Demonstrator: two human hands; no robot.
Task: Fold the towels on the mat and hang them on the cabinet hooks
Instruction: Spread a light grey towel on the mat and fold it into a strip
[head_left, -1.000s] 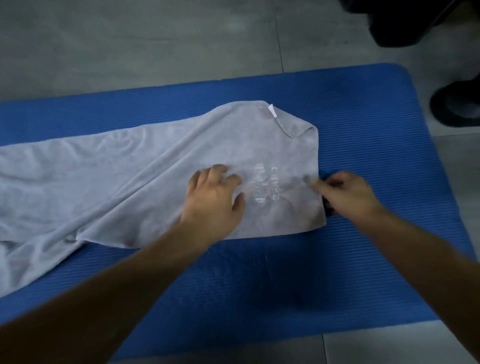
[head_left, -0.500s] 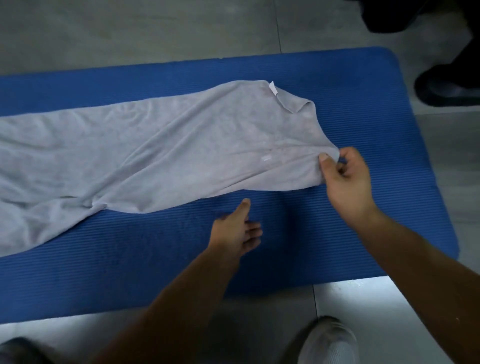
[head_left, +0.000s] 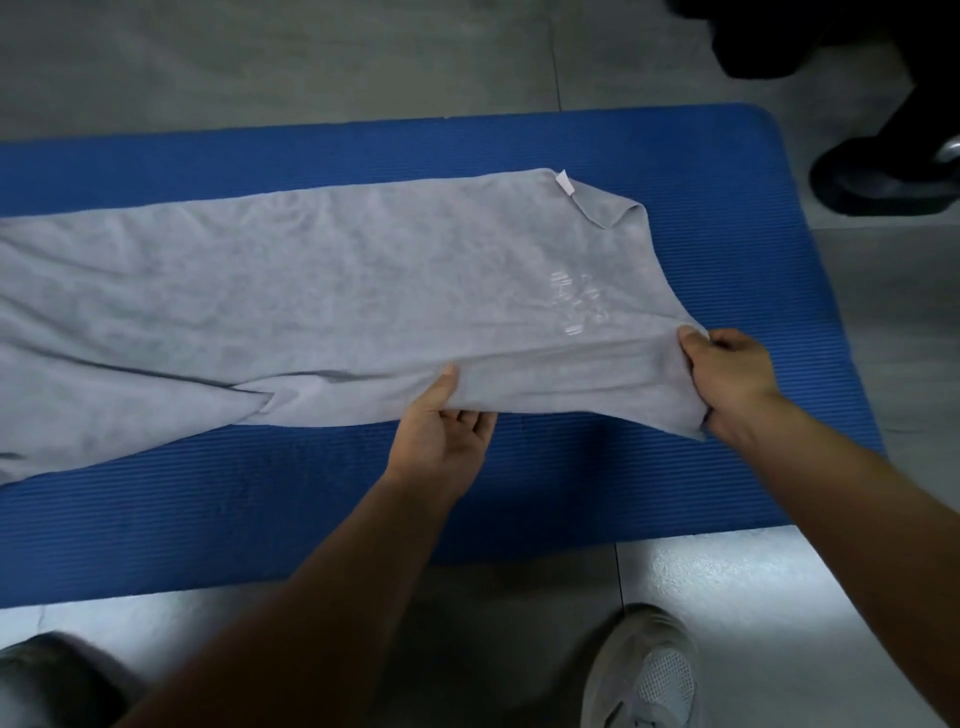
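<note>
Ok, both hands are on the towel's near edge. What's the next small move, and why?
Probably lift the near edge and carry it across to the far edge, folding the grey towel in half lengthwise. The left hand and right hand both pinch that edge, and the towel lies spread lengthwise along the blue mat.

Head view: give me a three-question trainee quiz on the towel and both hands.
1. True or false: the left hand lies flat on the blue mat, holding nothing.
2. The right hand grips the grey towel at: A) its far left end; B) its near right corner; C) its middle.
3. Fill in: the white tag sits near the towel's far ___ corner.
Key: 1 false, it pinches the towel's near edge; 2 B; 3 right.
</note>
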